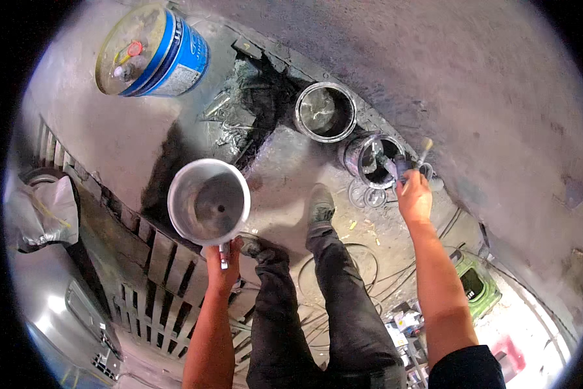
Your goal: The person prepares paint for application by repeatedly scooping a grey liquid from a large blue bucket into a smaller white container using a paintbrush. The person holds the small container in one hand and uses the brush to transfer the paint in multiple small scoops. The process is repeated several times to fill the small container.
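Note:
My left hand [223, 269] is closed round the handle of a wide, round grey metal cup [176, 198]. A small dark hole shows in the cup's bottom. My right hand [415, 198] is closed on a dark object [403, 167] at the rim of a small paint can [353, 157]. What that object is I cannot make out. Dark residue coats the can's inside. Just beyond the fingers a stick with a pale yellowish tip [426, 148] points up; whether the hand holds it I cannot tell. A larger open can [299, 117] stands beside the small one.
A blue and white bucket [182, 58] stands at the far left, with small items on top. Crumpled dark plastic sheeting [239, 107] lies near the wall. Wooden pallet slats [162, 259] run along the left. Cables [369, 275] loop beside my feet, and a green case [479, 282] sits right.

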`<action>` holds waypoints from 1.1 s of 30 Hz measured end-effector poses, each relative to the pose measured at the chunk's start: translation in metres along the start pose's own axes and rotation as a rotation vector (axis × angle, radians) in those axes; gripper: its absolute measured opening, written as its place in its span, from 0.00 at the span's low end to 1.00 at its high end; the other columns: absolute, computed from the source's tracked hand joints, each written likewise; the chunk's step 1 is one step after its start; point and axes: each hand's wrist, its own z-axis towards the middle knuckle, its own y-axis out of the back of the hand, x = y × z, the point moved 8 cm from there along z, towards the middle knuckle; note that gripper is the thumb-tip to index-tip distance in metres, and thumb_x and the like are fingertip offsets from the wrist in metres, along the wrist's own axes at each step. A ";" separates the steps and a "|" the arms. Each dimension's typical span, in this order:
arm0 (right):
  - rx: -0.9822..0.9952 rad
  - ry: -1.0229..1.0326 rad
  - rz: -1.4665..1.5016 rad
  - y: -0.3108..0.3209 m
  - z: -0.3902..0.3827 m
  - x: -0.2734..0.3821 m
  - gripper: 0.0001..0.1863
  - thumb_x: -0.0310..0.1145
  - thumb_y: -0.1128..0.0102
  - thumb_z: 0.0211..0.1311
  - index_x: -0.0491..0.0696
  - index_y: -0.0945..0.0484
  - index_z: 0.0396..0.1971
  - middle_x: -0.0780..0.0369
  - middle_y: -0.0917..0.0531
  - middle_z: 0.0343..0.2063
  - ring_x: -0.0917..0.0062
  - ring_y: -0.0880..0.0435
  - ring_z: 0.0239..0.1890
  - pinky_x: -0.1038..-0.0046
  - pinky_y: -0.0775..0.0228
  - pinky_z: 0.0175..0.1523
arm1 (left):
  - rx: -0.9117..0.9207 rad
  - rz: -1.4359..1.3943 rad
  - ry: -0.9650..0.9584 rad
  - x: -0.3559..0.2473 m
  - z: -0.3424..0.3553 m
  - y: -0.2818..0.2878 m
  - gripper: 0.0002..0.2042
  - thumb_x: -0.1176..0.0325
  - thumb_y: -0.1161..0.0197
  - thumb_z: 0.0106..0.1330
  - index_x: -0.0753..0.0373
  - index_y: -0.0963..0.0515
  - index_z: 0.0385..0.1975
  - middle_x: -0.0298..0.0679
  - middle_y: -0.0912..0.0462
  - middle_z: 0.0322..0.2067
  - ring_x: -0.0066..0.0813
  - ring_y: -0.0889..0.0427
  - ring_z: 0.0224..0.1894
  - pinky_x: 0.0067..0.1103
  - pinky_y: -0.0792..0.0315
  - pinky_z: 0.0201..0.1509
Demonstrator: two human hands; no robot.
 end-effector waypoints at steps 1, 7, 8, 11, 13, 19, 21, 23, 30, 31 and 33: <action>0.030 0.109 -0.008 -0.006 -0.002 0.010 0.15 0.28 0.35 0.48 0.47 0.28 0.36 0.54 0.21 0.34 0.57 0.22 0.38 0.60 0.28 0.43 | -0.003 -0.085 -0.085 -0.009 0.006 -0.001 0.27 0.72 0.41 0.65 0.59 0.50 0.58 0.41 0.30 0.50 0.27 0.20 0.34 0.24 0.28 0.35; -0.026 -0.021 0.036 0.000 -0.018 0.009 0.15 0.27 0.35 0.49 0.48 0.29 0.36 0.54 0.21 0.33 0.56 0.22 0.38 0.59 0.29 0.42 | -0.030 -0.078 0.186 0.021 0.048 0.015 0.21 0.69 0.38 0.63 0.59 0.42 0.51 0.34 0.29 0.33 0.19 0.29 0.22 0.18 0.33 0.24; -0.024 0.007 0.037 -0.002 -0.023 0.014 0.15 0.27 0.35 0.49 0.48 0.29 0.36 0.55 0.21 0.33 0.56 0.22 0.37 0.59 0.29 0.42 | -0.026 -0.083 0.257 0.034 0.057 0.020 0.19 0.68 0.38 0.63 0.59 0.41 0.48 0.32 0.30 0.29 0.18 0.30 0.21 0.18 0.34 0.23; -0.121 -0.090 0.081 0.014 -0.033 0.009 0.14 0.27 0.35 0.50 0.48 0.29 0.35 0.56 0.21 0.33 0.57 0.21 0.36 0.60 0.28 0.40 | -0.088 -0.080 0.343 0.031 0.067 0.026 0.19 0.63 0.34 0.60 0.58 0.39 0.40 0.31 0.32 0.26 0.18 0.30 0.21 0.18 0.34 0.21; -0.111 -0.049 0.092 0.011 -0.039 0.019 0.14 0.27 0.35 0.50 0.47 0.29 0.35 0.56 0.21 0.32 0.57 0.21 0.36 0.60 0.28 0.40 | -0.093 -0.068 0.349 0.042 0.071 0.035 0.20 0.61 0.32 0.59 0.58 0.38 0.40 0.31 0.30 0.27 0.19 0.28 0.21 0.18 0.34 0.22; -0.091 -0.004 0.065 0.002 -0.050 0.016 0.14 0.27 0.35 0.49 0.48 0.29 0.35 0.56 0.21 0.32 0.58 0.21 0.37 0.60 0.28 0.41 | -0.059 0.092 0.346 0.048 0.066 0.037 0.25 0.59 0.31 0.58 0.59 0.38 0.47 0.32 0.29 0.29 0.21 0.27 0.21 0.19 0.34 0.21; -0.194 -0.117 0.128 0.014 -0.046 0.005 0.14 0.28 0.35 0.49 0.48 0.29 0.35 0.56 0.21 0.32 0.58 0.21 0.36 0.60 0.28 0.41 | -0.073 0.113 0.320 0.050 0.061 0.039 0.25 0.59 0.31 0.58 0.59 0.39 0.48 0.32 0.29 0.30 0.21 0.26 0.22 0.19 0.34 0.21; -0.273 -0.118 0.158 0.018 -0.043 0.000 0.14 0.28 0.35 0.49 0.48 0.29 0.35 0.55 0.21 0.32 0.58 0.22 0.36 0.59 0.28 0.40 | -0.094 0.191 0.242 0.051 0.060 0.040 0.29 0.59 0.31 0.57 0.60 0.41 0.51 0.33 0.29 0.31 0.22 0.24 0.24 0.19 0.32 0.22; -0.206 0.072 0.194 0.004 -0.054 -0.001 0.10 0.28 0.37 0.51 0.49 0.27 0.33 0.55 0.22 0.30 0.58 0.22 0.36 0.60 0.28 0.40 | -0.108 0.275 -0.015 0.018 0.029 0.004 0.32 0.62 0.32 0.57 0.63 0.46 0.54 0.38 0.27 0.39 0.25 0.22 0.30 0.21 0.27 0.25; -0.189 0.101 0.239 0.004 -0.059 -0.001 0.11 0.28 0.36 0.50 0.47 0.28 0.33 0.55 0.22 0.30 0.57 0.22 0.34 0.60 0.28 0.39 | -0.157 0.340 -0.076 0.010 0.021 -0.002 0.30 0.63 0.31 0.57 0.64 0.44 0.52 0.37 0.25 0.35 0.24 0.22 0.29 0.22 0.27 0.28; -0.310 -0.070 0.362 0.021 -0.067 -0.025 0.13 0.27 0.35 0.49 0.47 0.28 0.34 0.54 0.22 0.30 0.56 0.22 0.33 0.60 0.29 0.39 | -0.150 0.507 -0.050 -0.001 0.008 -0.016 0.28 0.66 0.31 0.56 0.66 0.41 0.49 0.39 0.25 0.37 0.27 0.24 0.31 0.22 0.28 0.35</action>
